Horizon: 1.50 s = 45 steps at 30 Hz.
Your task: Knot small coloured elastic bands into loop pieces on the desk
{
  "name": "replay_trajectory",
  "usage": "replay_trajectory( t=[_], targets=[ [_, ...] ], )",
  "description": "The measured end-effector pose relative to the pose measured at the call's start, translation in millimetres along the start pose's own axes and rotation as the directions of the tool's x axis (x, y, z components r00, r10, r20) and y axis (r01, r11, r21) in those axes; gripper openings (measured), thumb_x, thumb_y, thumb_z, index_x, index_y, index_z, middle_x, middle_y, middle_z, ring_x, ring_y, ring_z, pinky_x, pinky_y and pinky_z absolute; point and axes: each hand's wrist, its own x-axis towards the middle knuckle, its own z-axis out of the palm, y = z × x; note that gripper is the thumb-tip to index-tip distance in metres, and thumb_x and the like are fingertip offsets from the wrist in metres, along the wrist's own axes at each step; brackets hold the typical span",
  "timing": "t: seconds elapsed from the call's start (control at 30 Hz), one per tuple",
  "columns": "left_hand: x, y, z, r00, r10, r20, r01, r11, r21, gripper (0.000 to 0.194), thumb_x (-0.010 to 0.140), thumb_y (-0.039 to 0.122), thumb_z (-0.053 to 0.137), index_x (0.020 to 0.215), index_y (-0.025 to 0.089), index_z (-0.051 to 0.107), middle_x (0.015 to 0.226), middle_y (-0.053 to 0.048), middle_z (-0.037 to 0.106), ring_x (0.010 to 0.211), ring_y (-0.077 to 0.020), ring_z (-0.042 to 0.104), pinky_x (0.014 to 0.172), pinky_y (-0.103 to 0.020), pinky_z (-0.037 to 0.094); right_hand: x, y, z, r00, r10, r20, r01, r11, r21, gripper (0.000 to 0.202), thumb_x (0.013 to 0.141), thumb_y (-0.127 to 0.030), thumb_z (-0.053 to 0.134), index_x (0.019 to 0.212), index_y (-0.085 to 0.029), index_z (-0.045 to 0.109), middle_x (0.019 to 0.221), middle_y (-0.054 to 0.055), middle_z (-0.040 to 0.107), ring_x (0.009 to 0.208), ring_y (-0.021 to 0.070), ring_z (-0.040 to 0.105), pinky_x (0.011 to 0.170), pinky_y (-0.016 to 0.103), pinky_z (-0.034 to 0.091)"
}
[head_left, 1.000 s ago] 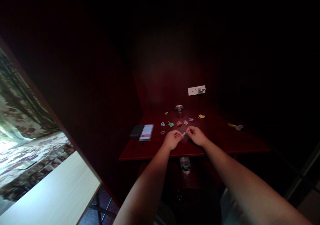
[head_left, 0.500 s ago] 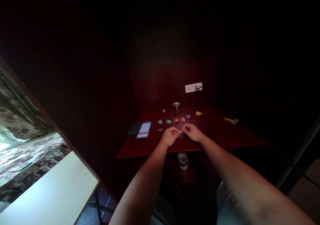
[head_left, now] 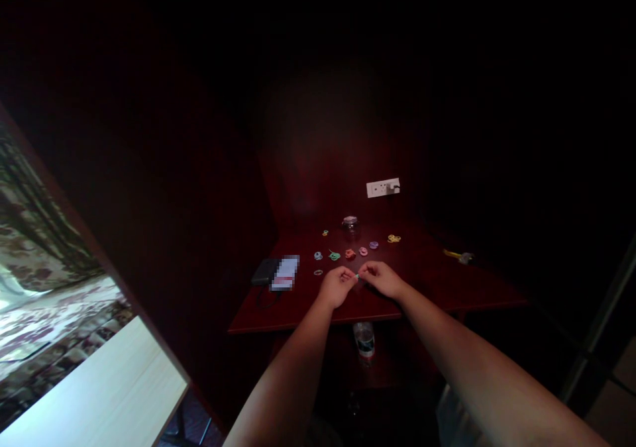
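Observation:
My left hand (head_left: 336,287) and my right hand (head_left: 382,279) meet above the front of the dark red desk (head_left: 427,295), fingertips pinched together. Between them is a small green rubber band (head_left: 356,275), mostly hidden by the fingers. Just beyond my hands lies a row of small rubber-band bunches: blue (head_left: 318,256), green (head_left: 334,255), orange-red (head_left: 350,254), pink (head_left: 363,251), purple (head_left: 373,245) and yellow (head_left: 394,239). A single pale loop (head_left: 318,273) rests left of my left hand.
A lidded clear jar (head_left: 350,226) stands at the back, near a small yellowish loop (head_left: 325,233). At left lie a phone (head_left: 285,273) and a black case (head_left: 263,271); at right, a yellow-handled tool (head_left: 460,257). A bottle (head_left: 364,341) is below the desk, a socket (head_left: 383,188) behind.
The whole scene sits slightly lower in the picture, as the camera has tilted up. My hands stay pinched at the green band, with only a slight shift of the fingers.

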Motion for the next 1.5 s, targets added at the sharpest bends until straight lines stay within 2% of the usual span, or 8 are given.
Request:
replay_trajectory(
  t=[0.17,0.5,0.73,0.97,1.17,1.27,1.37,1.5],
  targets=[
    [0.2,-1.1,0.5,1.000,0.003,0.020,-0.003,1.000,-0.016,0.014,0.069,0.025,0.060,0.073,0.012,0.060,0.064,-0.001,0.058,0.060,-0.0102,0.051,0.059,-0.022,0.041,-1.0,-4.8,-0.4,0.999,-0.018,-0.046,0.013,0.994,-0.108,0.027,0.076,-0.038,0.048,0.060,-0.016,0.049,0.053,-0.003,0.047,0.051,0.0099,0.041,0.050,0.021,0.032],
    [-1.3,2.8,-0.1,1.000,0.015,0.024,-0.015,1.000,0.003,0.011,0.070,0.023,0.058,0.071,0.012,0.060,0.063,0.000,0.057,0.059,-0.0095,0.049,0.058,-0.021,0.039,2.7,1.4,-0.8,0.993,0.055,-0.105,-0.052,0.998,0.032,0.032,0.078,-0.043,0.044,0.058,-0.018,0.042,0.048,-0.005,0.042,0.045,0.0087,0.037,0.045,0.021,0.028],
    [-1.4,2.5,-1.4,1.000,0.009,0.006,-0.009,1.000,0.007,0.012,0.070,0.024,0.058,0.071,0.012,0.059,0.062,0.000,0.057,0.058,-0.0095,0.049,0.058,-0.021,0.039,0.4,-7.0,-0.4,0.999,-0.001,0.035,0.003,0.998,-0.066,0.042,0.081,-0.049,0.040,0.057,-0.016,0.049,0.050,-0.002,0.046,0.049,0.0099,0.040,0.049,0.022,0.031],
    [-1.3,1.7,-0.1,0.999,0.033,0.032,-0.033,0.999,0.008,0.012,0.070,0.024,0.058,0.072,0.013,0.060,0.064,0.000,0.057,0.060,-0.0096,0.049,0.059,-0.021,0.040,0.5,-6.7,-4.7,0.997,0.021,-0.076,-0.026,0.998,-0.066,0.041,0.079,-0.049,0.040,0.055,-0.017,0.044,0.049,-0.003,0.042,0.048,0.0097,0.037,0.049,0.022,0.029],
    [-1.9,3.8,-1.1,1.000,0.013,0.003,-0.013,1.000,0.000,0.012,0.070,0.024,0.059,0.071,0.012,0.059,0.063,0.001,0.056,0.058,-0.0085,0.048,0.057,-0.020,0.038,-0.8,-7.8,-1.9,0.998,0.068,-0.015,-0.068,0.998,-0.003,0.047,0.081,-0.054,0.035,0.059,-0.016,0.052,0.048,-0.002,0.046,0.045,0.0098,0.039,0.046,0.022,0.028],
    [-1.5,3.8,-1.2,1.000,0.015,0.010,-0.015,1.000,-0.002,0.012,0.070,0.024,0.059,0.072,0.012,0.059,0.063,0.000,0.056,0.058,-0.0087,0.048,0.058,-0.020,0.039,-0.4,-7.8,-1.7,0.999,0.040,0.030,-0.038,0.998,-0.046,0.044,0.079,-0.052,0.040,0.058,-0.016,0.052,0.047,-0.003,0.044,0.045,0.0094,0.038,0.046,0.022,0.027],
    [-0.7,2.6,-0.5,1.000,0.014,0.024,-0.014,1.000,0.010,0.012,0.070,0.024,0.059,0.072,0.012,0.059,0.063,0.000,0.056,0.058,-0.0089,0.048,0.057,-0.020,0.039,0.5,-7.4,-3.3,1.000,0.024,-0.020,-0.025,0.996,-0.084,0.041,0.078,-0.050,0.043,0.055,-0.016,0.049,0.046,-0.004,0.041,0.045,0.0091,0.035,0.046,0.022,0.026],
    [0.1,0.3,0.4,0.999,0.023,0.031,-0.023,1.000,-0.002,0.013,0.070,0.025,0.059,0.071,0.012,0.060,0.063,0.000,0.056,0.058,-0.0088,0.049,0.057,-0.020,0.039,0.2,-8.4,-5.2,0.995,0.039,-0.096,-0.042,0.999,-0.026,0.041,0.077,-0.051,0.042,0.054,-0.017,0.047,0.045,-0.004,0.039,0.044,0.0092,0.034,0.046,0.023,0.026]
  ],
)
